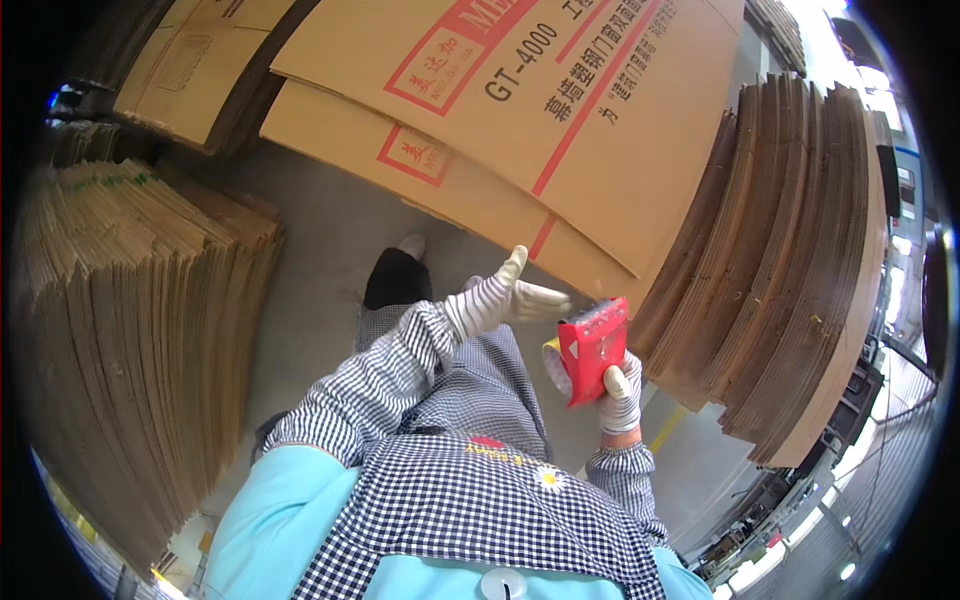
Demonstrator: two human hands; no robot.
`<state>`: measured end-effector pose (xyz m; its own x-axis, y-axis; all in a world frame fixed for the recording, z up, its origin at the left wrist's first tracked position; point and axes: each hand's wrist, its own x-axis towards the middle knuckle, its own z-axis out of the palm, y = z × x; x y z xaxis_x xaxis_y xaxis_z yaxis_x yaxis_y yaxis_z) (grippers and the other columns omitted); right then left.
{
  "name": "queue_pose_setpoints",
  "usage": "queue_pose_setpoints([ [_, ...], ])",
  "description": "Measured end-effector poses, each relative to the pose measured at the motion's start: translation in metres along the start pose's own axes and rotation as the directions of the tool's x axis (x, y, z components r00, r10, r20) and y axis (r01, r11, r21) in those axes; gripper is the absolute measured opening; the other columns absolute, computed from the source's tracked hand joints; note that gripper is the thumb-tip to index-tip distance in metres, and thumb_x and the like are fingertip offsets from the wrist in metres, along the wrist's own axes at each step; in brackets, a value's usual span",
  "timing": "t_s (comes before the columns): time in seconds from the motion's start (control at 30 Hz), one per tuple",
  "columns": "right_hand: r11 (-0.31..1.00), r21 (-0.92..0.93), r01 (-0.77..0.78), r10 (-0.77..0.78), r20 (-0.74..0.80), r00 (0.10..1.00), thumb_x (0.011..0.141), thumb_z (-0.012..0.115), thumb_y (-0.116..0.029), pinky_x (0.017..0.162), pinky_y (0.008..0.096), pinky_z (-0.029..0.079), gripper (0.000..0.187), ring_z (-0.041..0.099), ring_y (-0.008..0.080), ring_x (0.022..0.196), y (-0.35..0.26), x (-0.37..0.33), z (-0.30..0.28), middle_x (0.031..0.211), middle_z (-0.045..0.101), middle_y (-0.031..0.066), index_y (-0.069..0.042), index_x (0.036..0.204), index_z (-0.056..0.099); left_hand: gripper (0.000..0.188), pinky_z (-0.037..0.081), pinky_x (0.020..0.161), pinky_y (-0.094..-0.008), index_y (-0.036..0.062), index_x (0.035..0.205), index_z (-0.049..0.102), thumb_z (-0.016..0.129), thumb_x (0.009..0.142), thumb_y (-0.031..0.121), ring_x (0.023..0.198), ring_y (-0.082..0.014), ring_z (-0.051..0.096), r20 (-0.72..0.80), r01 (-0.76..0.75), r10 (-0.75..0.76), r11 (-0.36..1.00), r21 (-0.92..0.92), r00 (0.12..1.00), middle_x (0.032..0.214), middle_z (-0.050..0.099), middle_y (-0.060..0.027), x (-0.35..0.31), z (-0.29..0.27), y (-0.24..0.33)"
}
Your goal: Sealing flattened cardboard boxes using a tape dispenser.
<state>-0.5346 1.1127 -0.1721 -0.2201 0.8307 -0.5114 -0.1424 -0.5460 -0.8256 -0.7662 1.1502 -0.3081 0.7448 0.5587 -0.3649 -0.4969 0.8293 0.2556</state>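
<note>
My right hand (pixel 621 394), in a white glove, is closed round a red tape dispenser (pixel 594 350). A roll of tape (pixel 556 366) with a yellow inner edge shows on its left side. The dispenser's upper edge looks dark and partly shiny. Just to the left, my left hand (pixel 512 291), also gloved in white, has its fingers stretched toward the dispenser and its thumb raised apart. No object shows in it, and its fingertips are slightly blurred. Flat printed cardboard sheets (pixel 590 225) lie right in front of both hands.
Tall stacks of folded cardboard stand at the left (pixel 150 330) and the right (pixel 770 260). Another cardboard pile (pixel 190 70) is at the far left. Grey floor (pixel 310 230) shows between the stacks, with a yellow floor line (pixel 666 428) at the right.
</note>
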Motion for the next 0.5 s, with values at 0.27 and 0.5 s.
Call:
queue_pose_setpoints([
  [0.27,0.862,-0.506,0.015,0.072,0.153,0.986,0.079,0.080,-0.030,0.071,0.0273,0.052,0.037,0.060,0.0064,0.075,-0.008,0.033,0.000,0.084,0.070,0.0043,0.001,0.098,0.069,0.035,0.053,0.094,-0.0319,0.0000,0.124,0.066,0.061,0.099,0.024,0.106,-0.0164,0.067,-0.204,-0.363,0.344,0.930,-0.064,0.917,0.114,0.072,-0.0099,-0.028,0.041,-0.005],
  [0.5,0.500,-0.835,0.229,0.075,0.305,0.949,0.078,0.082,-0.036,0.061,0.0313,0.052,0.040,0.063,0.0159,0.061,0.016,0.108,0.048,0.069,0.067,0.0084,0.000,0.091,0.069,0.009,0.051,0.064,-0.0299,0.0059,0.080,0.075,0.072,0.080,0.015,0.066,-0.0168,0.063,-0.746,-0.303,0.530,0.846,0.438,0.402,0.074,0.071,-0.0049,-0.048,-0.058,0.060],
])
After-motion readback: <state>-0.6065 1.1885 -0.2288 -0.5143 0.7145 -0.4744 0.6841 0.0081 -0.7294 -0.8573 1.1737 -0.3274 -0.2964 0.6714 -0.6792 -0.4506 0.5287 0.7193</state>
